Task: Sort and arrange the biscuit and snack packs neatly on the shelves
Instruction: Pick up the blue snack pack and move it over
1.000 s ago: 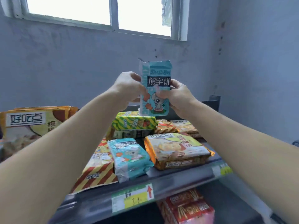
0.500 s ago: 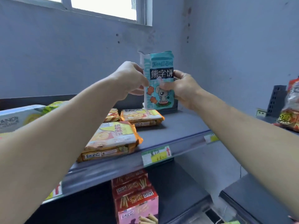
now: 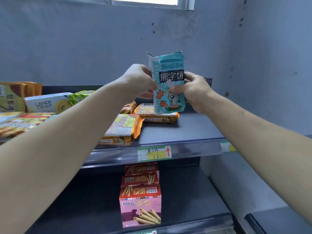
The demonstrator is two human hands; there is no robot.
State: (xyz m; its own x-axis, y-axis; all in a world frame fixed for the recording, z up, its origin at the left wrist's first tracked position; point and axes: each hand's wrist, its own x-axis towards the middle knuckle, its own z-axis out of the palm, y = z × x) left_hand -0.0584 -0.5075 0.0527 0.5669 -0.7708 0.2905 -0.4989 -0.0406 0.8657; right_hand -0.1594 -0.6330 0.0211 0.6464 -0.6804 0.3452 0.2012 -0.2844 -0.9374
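A teal biscuit pack (image 3: 168, 71) with a cartoon bear stands upright in the air above the right part of the top shelf (image 3: 179, 134). My left hand (image 3: 138, 80) grips its left edge and my right hand (image 3: 194, 90) grips its right edge, thumb on the front. Two orange-edged biscuit packs (image 3: 125, 127) lie flat on the shelf below and left of it, with another, the far orange pack (image 3: 157, 117), just under the held pack.
A white Landy box (image 3: 45, 103), a green-striped pack (image 3: 81, 97) and more yellow and red packs fill the shelf's left side. Red and pink wafer-roll boxes (image 3: 140, 198) stand in a row on the lower shelf. Grey walls close the back and right.
The view has swung a little back to the left and the shelf's left packs show again. The teal pack stays upright in both hands, over the same right part of the shelf.
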